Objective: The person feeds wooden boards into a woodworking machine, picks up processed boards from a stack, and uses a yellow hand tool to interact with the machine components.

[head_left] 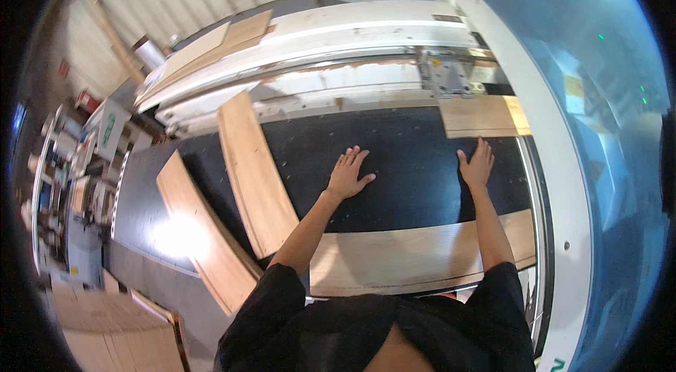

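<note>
Fingers of the right hand were pointed away from the body toward a short pale board, which was placed at the far right corner of the black surface. Its long axis was set left to right, roughly parallel to the far edge, so that its near long side was presented to the right hand; the fingertips were positioned right at that side, though whether it was touched could not be told. The right hand was thus set much nearer to the short board than the left hand, which was placed over the middle of the surface, well to the board's left and closer to the body. Both hands were opened, palms down, with the thumbs held apart from the fingers, and nothing was grasped by either. Whether the palms were rested on the surface or held just above it could not be told. Along the near edge a long board was laid lengthwise, crossed over by the right forearm. Toward the left edge, an inner plank and an outer plank were laid obliquely, apart from each other. Beyond the short board, a metal carriage was mounted.
</note>
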Tool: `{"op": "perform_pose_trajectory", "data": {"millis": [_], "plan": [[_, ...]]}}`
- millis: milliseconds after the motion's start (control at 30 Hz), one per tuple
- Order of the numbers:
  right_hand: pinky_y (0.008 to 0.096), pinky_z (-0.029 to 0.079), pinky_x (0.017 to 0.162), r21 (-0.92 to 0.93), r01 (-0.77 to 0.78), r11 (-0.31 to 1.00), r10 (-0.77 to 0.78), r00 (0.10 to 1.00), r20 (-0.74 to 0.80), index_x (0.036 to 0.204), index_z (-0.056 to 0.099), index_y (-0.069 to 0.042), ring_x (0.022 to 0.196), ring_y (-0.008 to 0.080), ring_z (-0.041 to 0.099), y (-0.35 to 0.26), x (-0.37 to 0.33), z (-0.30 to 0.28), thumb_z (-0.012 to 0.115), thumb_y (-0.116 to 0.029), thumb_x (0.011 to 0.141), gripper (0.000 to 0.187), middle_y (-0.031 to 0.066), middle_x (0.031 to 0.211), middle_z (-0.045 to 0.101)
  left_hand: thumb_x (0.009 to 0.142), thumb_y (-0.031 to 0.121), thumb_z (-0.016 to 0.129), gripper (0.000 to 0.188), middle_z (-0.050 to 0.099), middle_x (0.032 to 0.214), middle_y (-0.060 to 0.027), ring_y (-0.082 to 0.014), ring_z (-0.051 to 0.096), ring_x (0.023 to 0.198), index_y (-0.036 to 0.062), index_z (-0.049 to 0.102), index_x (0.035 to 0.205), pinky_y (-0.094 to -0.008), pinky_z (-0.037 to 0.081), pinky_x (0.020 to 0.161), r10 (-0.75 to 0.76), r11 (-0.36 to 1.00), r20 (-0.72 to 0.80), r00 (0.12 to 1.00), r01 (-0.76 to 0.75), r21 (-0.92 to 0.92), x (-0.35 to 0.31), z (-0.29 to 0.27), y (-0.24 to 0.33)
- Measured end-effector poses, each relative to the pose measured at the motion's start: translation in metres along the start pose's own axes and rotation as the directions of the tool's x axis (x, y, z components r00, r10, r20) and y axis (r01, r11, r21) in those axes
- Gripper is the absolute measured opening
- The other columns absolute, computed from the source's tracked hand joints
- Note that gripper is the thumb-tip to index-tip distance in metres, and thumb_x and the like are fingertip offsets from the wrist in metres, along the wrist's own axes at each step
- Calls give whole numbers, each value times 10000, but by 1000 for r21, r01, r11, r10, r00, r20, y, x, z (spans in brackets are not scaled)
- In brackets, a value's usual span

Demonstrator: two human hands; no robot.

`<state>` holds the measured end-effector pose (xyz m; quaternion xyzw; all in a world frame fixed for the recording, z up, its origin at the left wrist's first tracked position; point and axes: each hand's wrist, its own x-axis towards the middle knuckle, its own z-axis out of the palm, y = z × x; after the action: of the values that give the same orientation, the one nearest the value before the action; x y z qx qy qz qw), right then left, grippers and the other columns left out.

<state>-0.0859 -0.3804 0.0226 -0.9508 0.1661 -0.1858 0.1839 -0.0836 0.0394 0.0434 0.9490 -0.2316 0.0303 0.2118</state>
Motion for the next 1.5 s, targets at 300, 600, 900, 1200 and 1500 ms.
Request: {"op": "perform_pose_trajectory", "data": {"millis": [300, 600, 900, 1200, 1500], "plan": [[443, 499, 1065, 662, 140, 736, -561, 674, 481, 1415, 581, -48, 1285, 360, 617, -210, -165, 2, 729, -346, 947, 574, 196, 1381, 642, 883, 523, 743, 882, 292, 1552, -379, -554, 296, 1447, 75, 366, 1543, -684, 329, 1116, -786, 555, -329, 524, 832, 2, -233, -70, -52], [515, 415, 1128, 502, 450, 738, -670, 400, 626, 1538, 345, 62, 1301, 447, 559, -368, -275, 35, 624, -361, 969, 761, 309, 1425, 559, 805, 608, 776, 1050, 220, 1600, -404, -568, 268, 1478, 169, 271, 1615, -685, 337, 1113, -902, 425, -199, 382, 868, -259, -247, -73, -44], [364, 581, 818, 547, -498, 673, -427, 343, 837, 1461, 460, 56, 977, 228, 725, -370, -243, 18, 635, -298, 1027, 587, 184, 1179, 712, 862, 574, 754, 815, 675, 1212, -313, -440, 659, 1162, 97, 505, 1475, -506, 515, 996, -867, 473, -183, 464, 649, -596, -282, -122, -74], [316, 509, 907, 747, -421, 514, -652, 374, 659, 1318, 615, 54, 1067, 166, 650, -350, -252, 25, 605, -414, 1034, 547, 100, 1158, 700, 931, 440, 757, 509, 728, 831, -123, -166, 673, 723, -60, 730, 1020, -362, 543, 684, -867, 331, -23, 497, 543, -771, -283, -155, -53], [342, 515, 914, 823, -302, 480, -749, 348, 565, 1328, 589, 56, 1033, 163, 632, -313, -295, -45, 651, -385, 1018, 542, 106, 1169, 678, 983, 359, 739, 524, 681, 896, -66, -97, 611, 812, -95, 604, 1205, -285, 513, 684, -840, 335, -242, 486, 113, -935, -348, -133, 37]]}}
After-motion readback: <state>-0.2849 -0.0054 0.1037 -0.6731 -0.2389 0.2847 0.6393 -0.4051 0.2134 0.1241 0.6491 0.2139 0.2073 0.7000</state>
